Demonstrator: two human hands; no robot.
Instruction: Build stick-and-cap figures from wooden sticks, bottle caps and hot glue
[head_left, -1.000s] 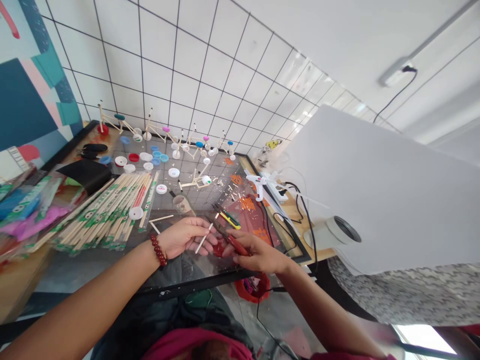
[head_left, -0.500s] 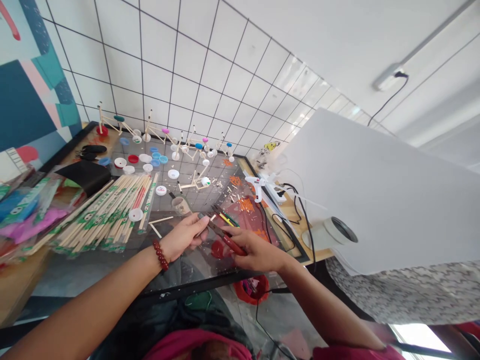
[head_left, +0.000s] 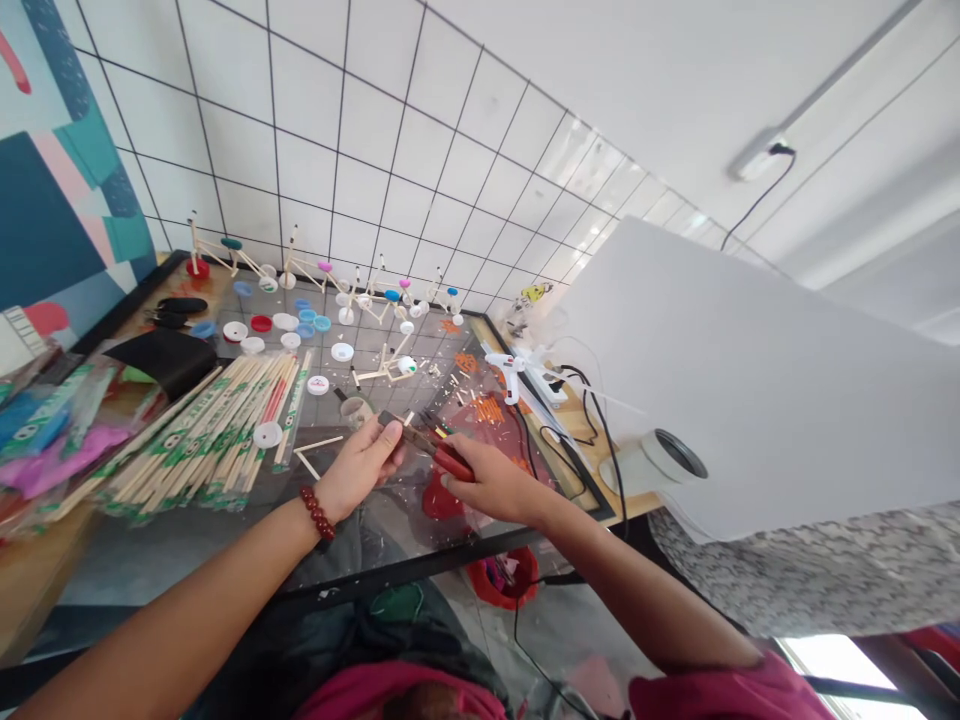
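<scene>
And here, over the dark tabletop (head_left: pixel 397 535), the two hands are meeting at one small spot. The right hand (head_left: pixel 487 478) is wrapping round the red-handled pliers (head_left: pixel 453 464), fingers folded well in, with the tool's head pointing across to the other side. The left hand (head_left: pixel 360 468) is curling shut, thumb pressing down right beside that metal head, and it is apparently gripping the pale stick (head_left: pixel 409 418), whose short end is poking out just beyond the pliers. Most of that stick is hiding behind fingers and metal, so I can't tell how far apart the jaws are standing or how deeply it is sitting in them.

What's counting here, I'd say, is steadiness: keeping the stick square across the jaws, pinching it firmly close to the bite, and squeezing evenly without twisting, as thin wood could be splintering under a slanted grip. That left thumb is sitting very near the metal, so keeping its tip clear is mattering most. Pale scraps (head_left: pixel 463 388) are lying farther back, near the white glue gun (head_left: pixel 507 372); angling the free end low would be keeping loose bits from flying.
</scene>
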